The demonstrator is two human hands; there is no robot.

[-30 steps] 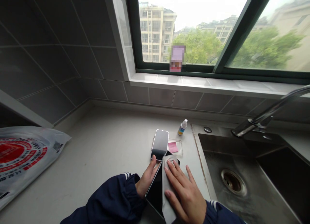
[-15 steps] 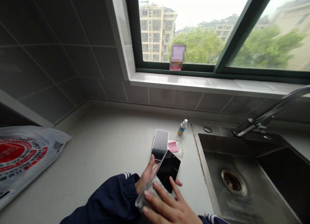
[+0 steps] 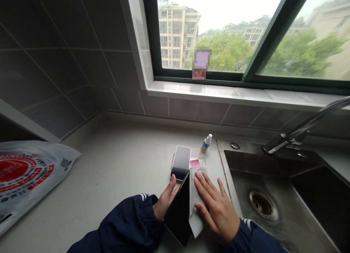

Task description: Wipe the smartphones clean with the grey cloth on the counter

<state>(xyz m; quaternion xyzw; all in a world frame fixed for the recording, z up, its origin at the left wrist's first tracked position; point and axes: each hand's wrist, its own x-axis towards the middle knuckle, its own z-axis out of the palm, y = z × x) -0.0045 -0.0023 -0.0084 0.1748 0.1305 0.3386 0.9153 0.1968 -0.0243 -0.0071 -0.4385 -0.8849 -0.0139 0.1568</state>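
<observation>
In the head view my left hand [image 3: 165, 204] is closed on the left edge of a black-screened smartphone [image 3: 179, 213], its thumb pointing up along the side. The phone is tilted over the counter. Against its upper right side my right hand [image 3: 216, 205] holds a light grey cleaning cloth [image 3: 195, 198], fingers stretched over it and pressing. The cloth's zigzag edge hangs down. Just beyond, a second smartphone [image 3: 181, 160] with a pale rim lies on a clear case [image 3: 203, 159]. A pink square [image 3: 195, 163] lies in the case, partly hidden by the cloth.
A small white spray bottle [image 3: 206, 143] stands behind the case. On the right are the steel sink [image 3: 262, 183] and its tap [image 3: 284, 141]. A printed plastic bag [image 3: 32, 176] lies at left on the white counter [image 3: 123, 154]. The window sill [image 3: 213, 90] runs along the back.
My right hand and the cloth have moved up and right, from the phone's lower end to its upper right side. The held phone has tilted, and the cloth now covers part of the pink square.
</observation>
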